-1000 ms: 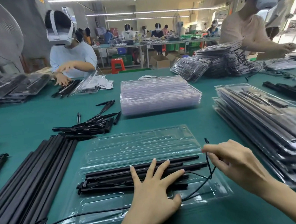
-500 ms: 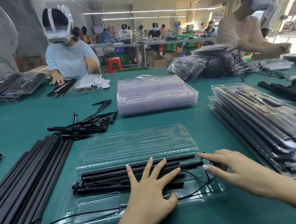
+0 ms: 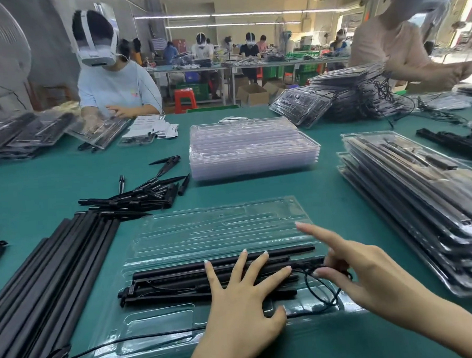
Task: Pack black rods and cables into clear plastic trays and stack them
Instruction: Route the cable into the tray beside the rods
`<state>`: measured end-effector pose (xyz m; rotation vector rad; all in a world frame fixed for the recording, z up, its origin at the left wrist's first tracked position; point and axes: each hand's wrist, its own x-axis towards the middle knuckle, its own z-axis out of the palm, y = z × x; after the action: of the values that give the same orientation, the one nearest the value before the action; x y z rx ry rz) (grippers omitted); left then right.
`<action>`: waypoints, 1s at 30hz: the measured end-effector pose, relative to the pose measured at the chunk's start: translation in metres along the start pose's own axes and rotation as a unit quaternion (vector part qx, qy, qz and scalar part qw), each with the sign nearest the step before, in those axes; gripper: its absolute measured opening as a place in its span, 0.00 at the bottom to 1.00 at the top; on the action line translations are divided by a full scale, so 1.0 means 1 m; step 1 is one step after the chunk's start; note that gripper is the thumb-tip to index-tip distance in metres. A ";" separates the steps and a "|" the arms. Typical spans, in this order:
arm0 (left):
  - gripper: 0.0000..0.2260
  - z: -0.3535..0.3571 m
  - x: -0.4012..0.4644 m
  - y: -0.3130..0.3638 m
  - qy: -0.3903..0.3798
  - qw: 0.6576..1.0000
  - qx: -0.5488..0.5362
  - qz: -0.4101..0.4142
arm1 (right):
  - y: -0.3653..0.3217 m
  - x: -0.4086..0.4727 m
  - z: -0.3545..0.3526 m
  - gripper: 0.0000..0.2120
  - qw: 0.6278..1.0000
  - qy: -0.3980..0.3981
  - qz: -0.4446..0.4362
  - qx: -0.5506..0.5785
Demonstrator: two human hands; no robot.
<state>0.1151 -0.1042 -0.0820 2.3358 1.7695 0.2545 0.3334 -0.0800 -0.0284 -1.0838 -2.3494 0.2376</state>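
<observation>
Green table (image 3: 65, 185): trays (image 3: 251, 150), rods (image 3: 43, 284), loose pcs (image 3: 137, 196).

factory packing floor | rows of workers (image 3: 249, 45) | stacked trays (image 3: 251, 150)

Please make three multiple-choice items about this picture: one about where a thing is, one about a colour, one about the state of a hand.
1. Where does the stack of empty clear trays stand?
A. beyond the open tray
B. under the left hand
C. on the rods at left

2. What colour is the table?
A. white
B. green
C. red

3. How is the left hand?
A. a fist in the air
B. holding up a tray
C. spread flat on the rods

Answers: 1 A, it stands farther up the table than the open tray. 2 B, the cover is teal green. 3 C, straight fingers press the rods.
</observation>
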 end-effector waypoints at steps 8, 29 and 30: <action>0.27 0.000 -0.002 0.000 -0.002 1.000 -0.005 0.007 | 0.010 -0.006 0.025 0.06 0.998 -0.005 0.015 0.067; 0.27 -0.003 0.000 0.002 0.006 0.999 -0.049 -0.006 | 0.022 -0.012 0.023 0.10 0.977 -0.097 -0.006 0.192; 0.27 -0.004 0.001 0.004 0.017 0.998 -0.058 -0.003 | 0.023 -0.009 0.022 0.07 0.974 -0.105 0.003 0.199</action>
<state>0.1178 -0.1043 -0.0775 2.2587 1.7267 0.3889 0.3412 -0.0696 -0.0593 -0.9040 -2.3373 0.8222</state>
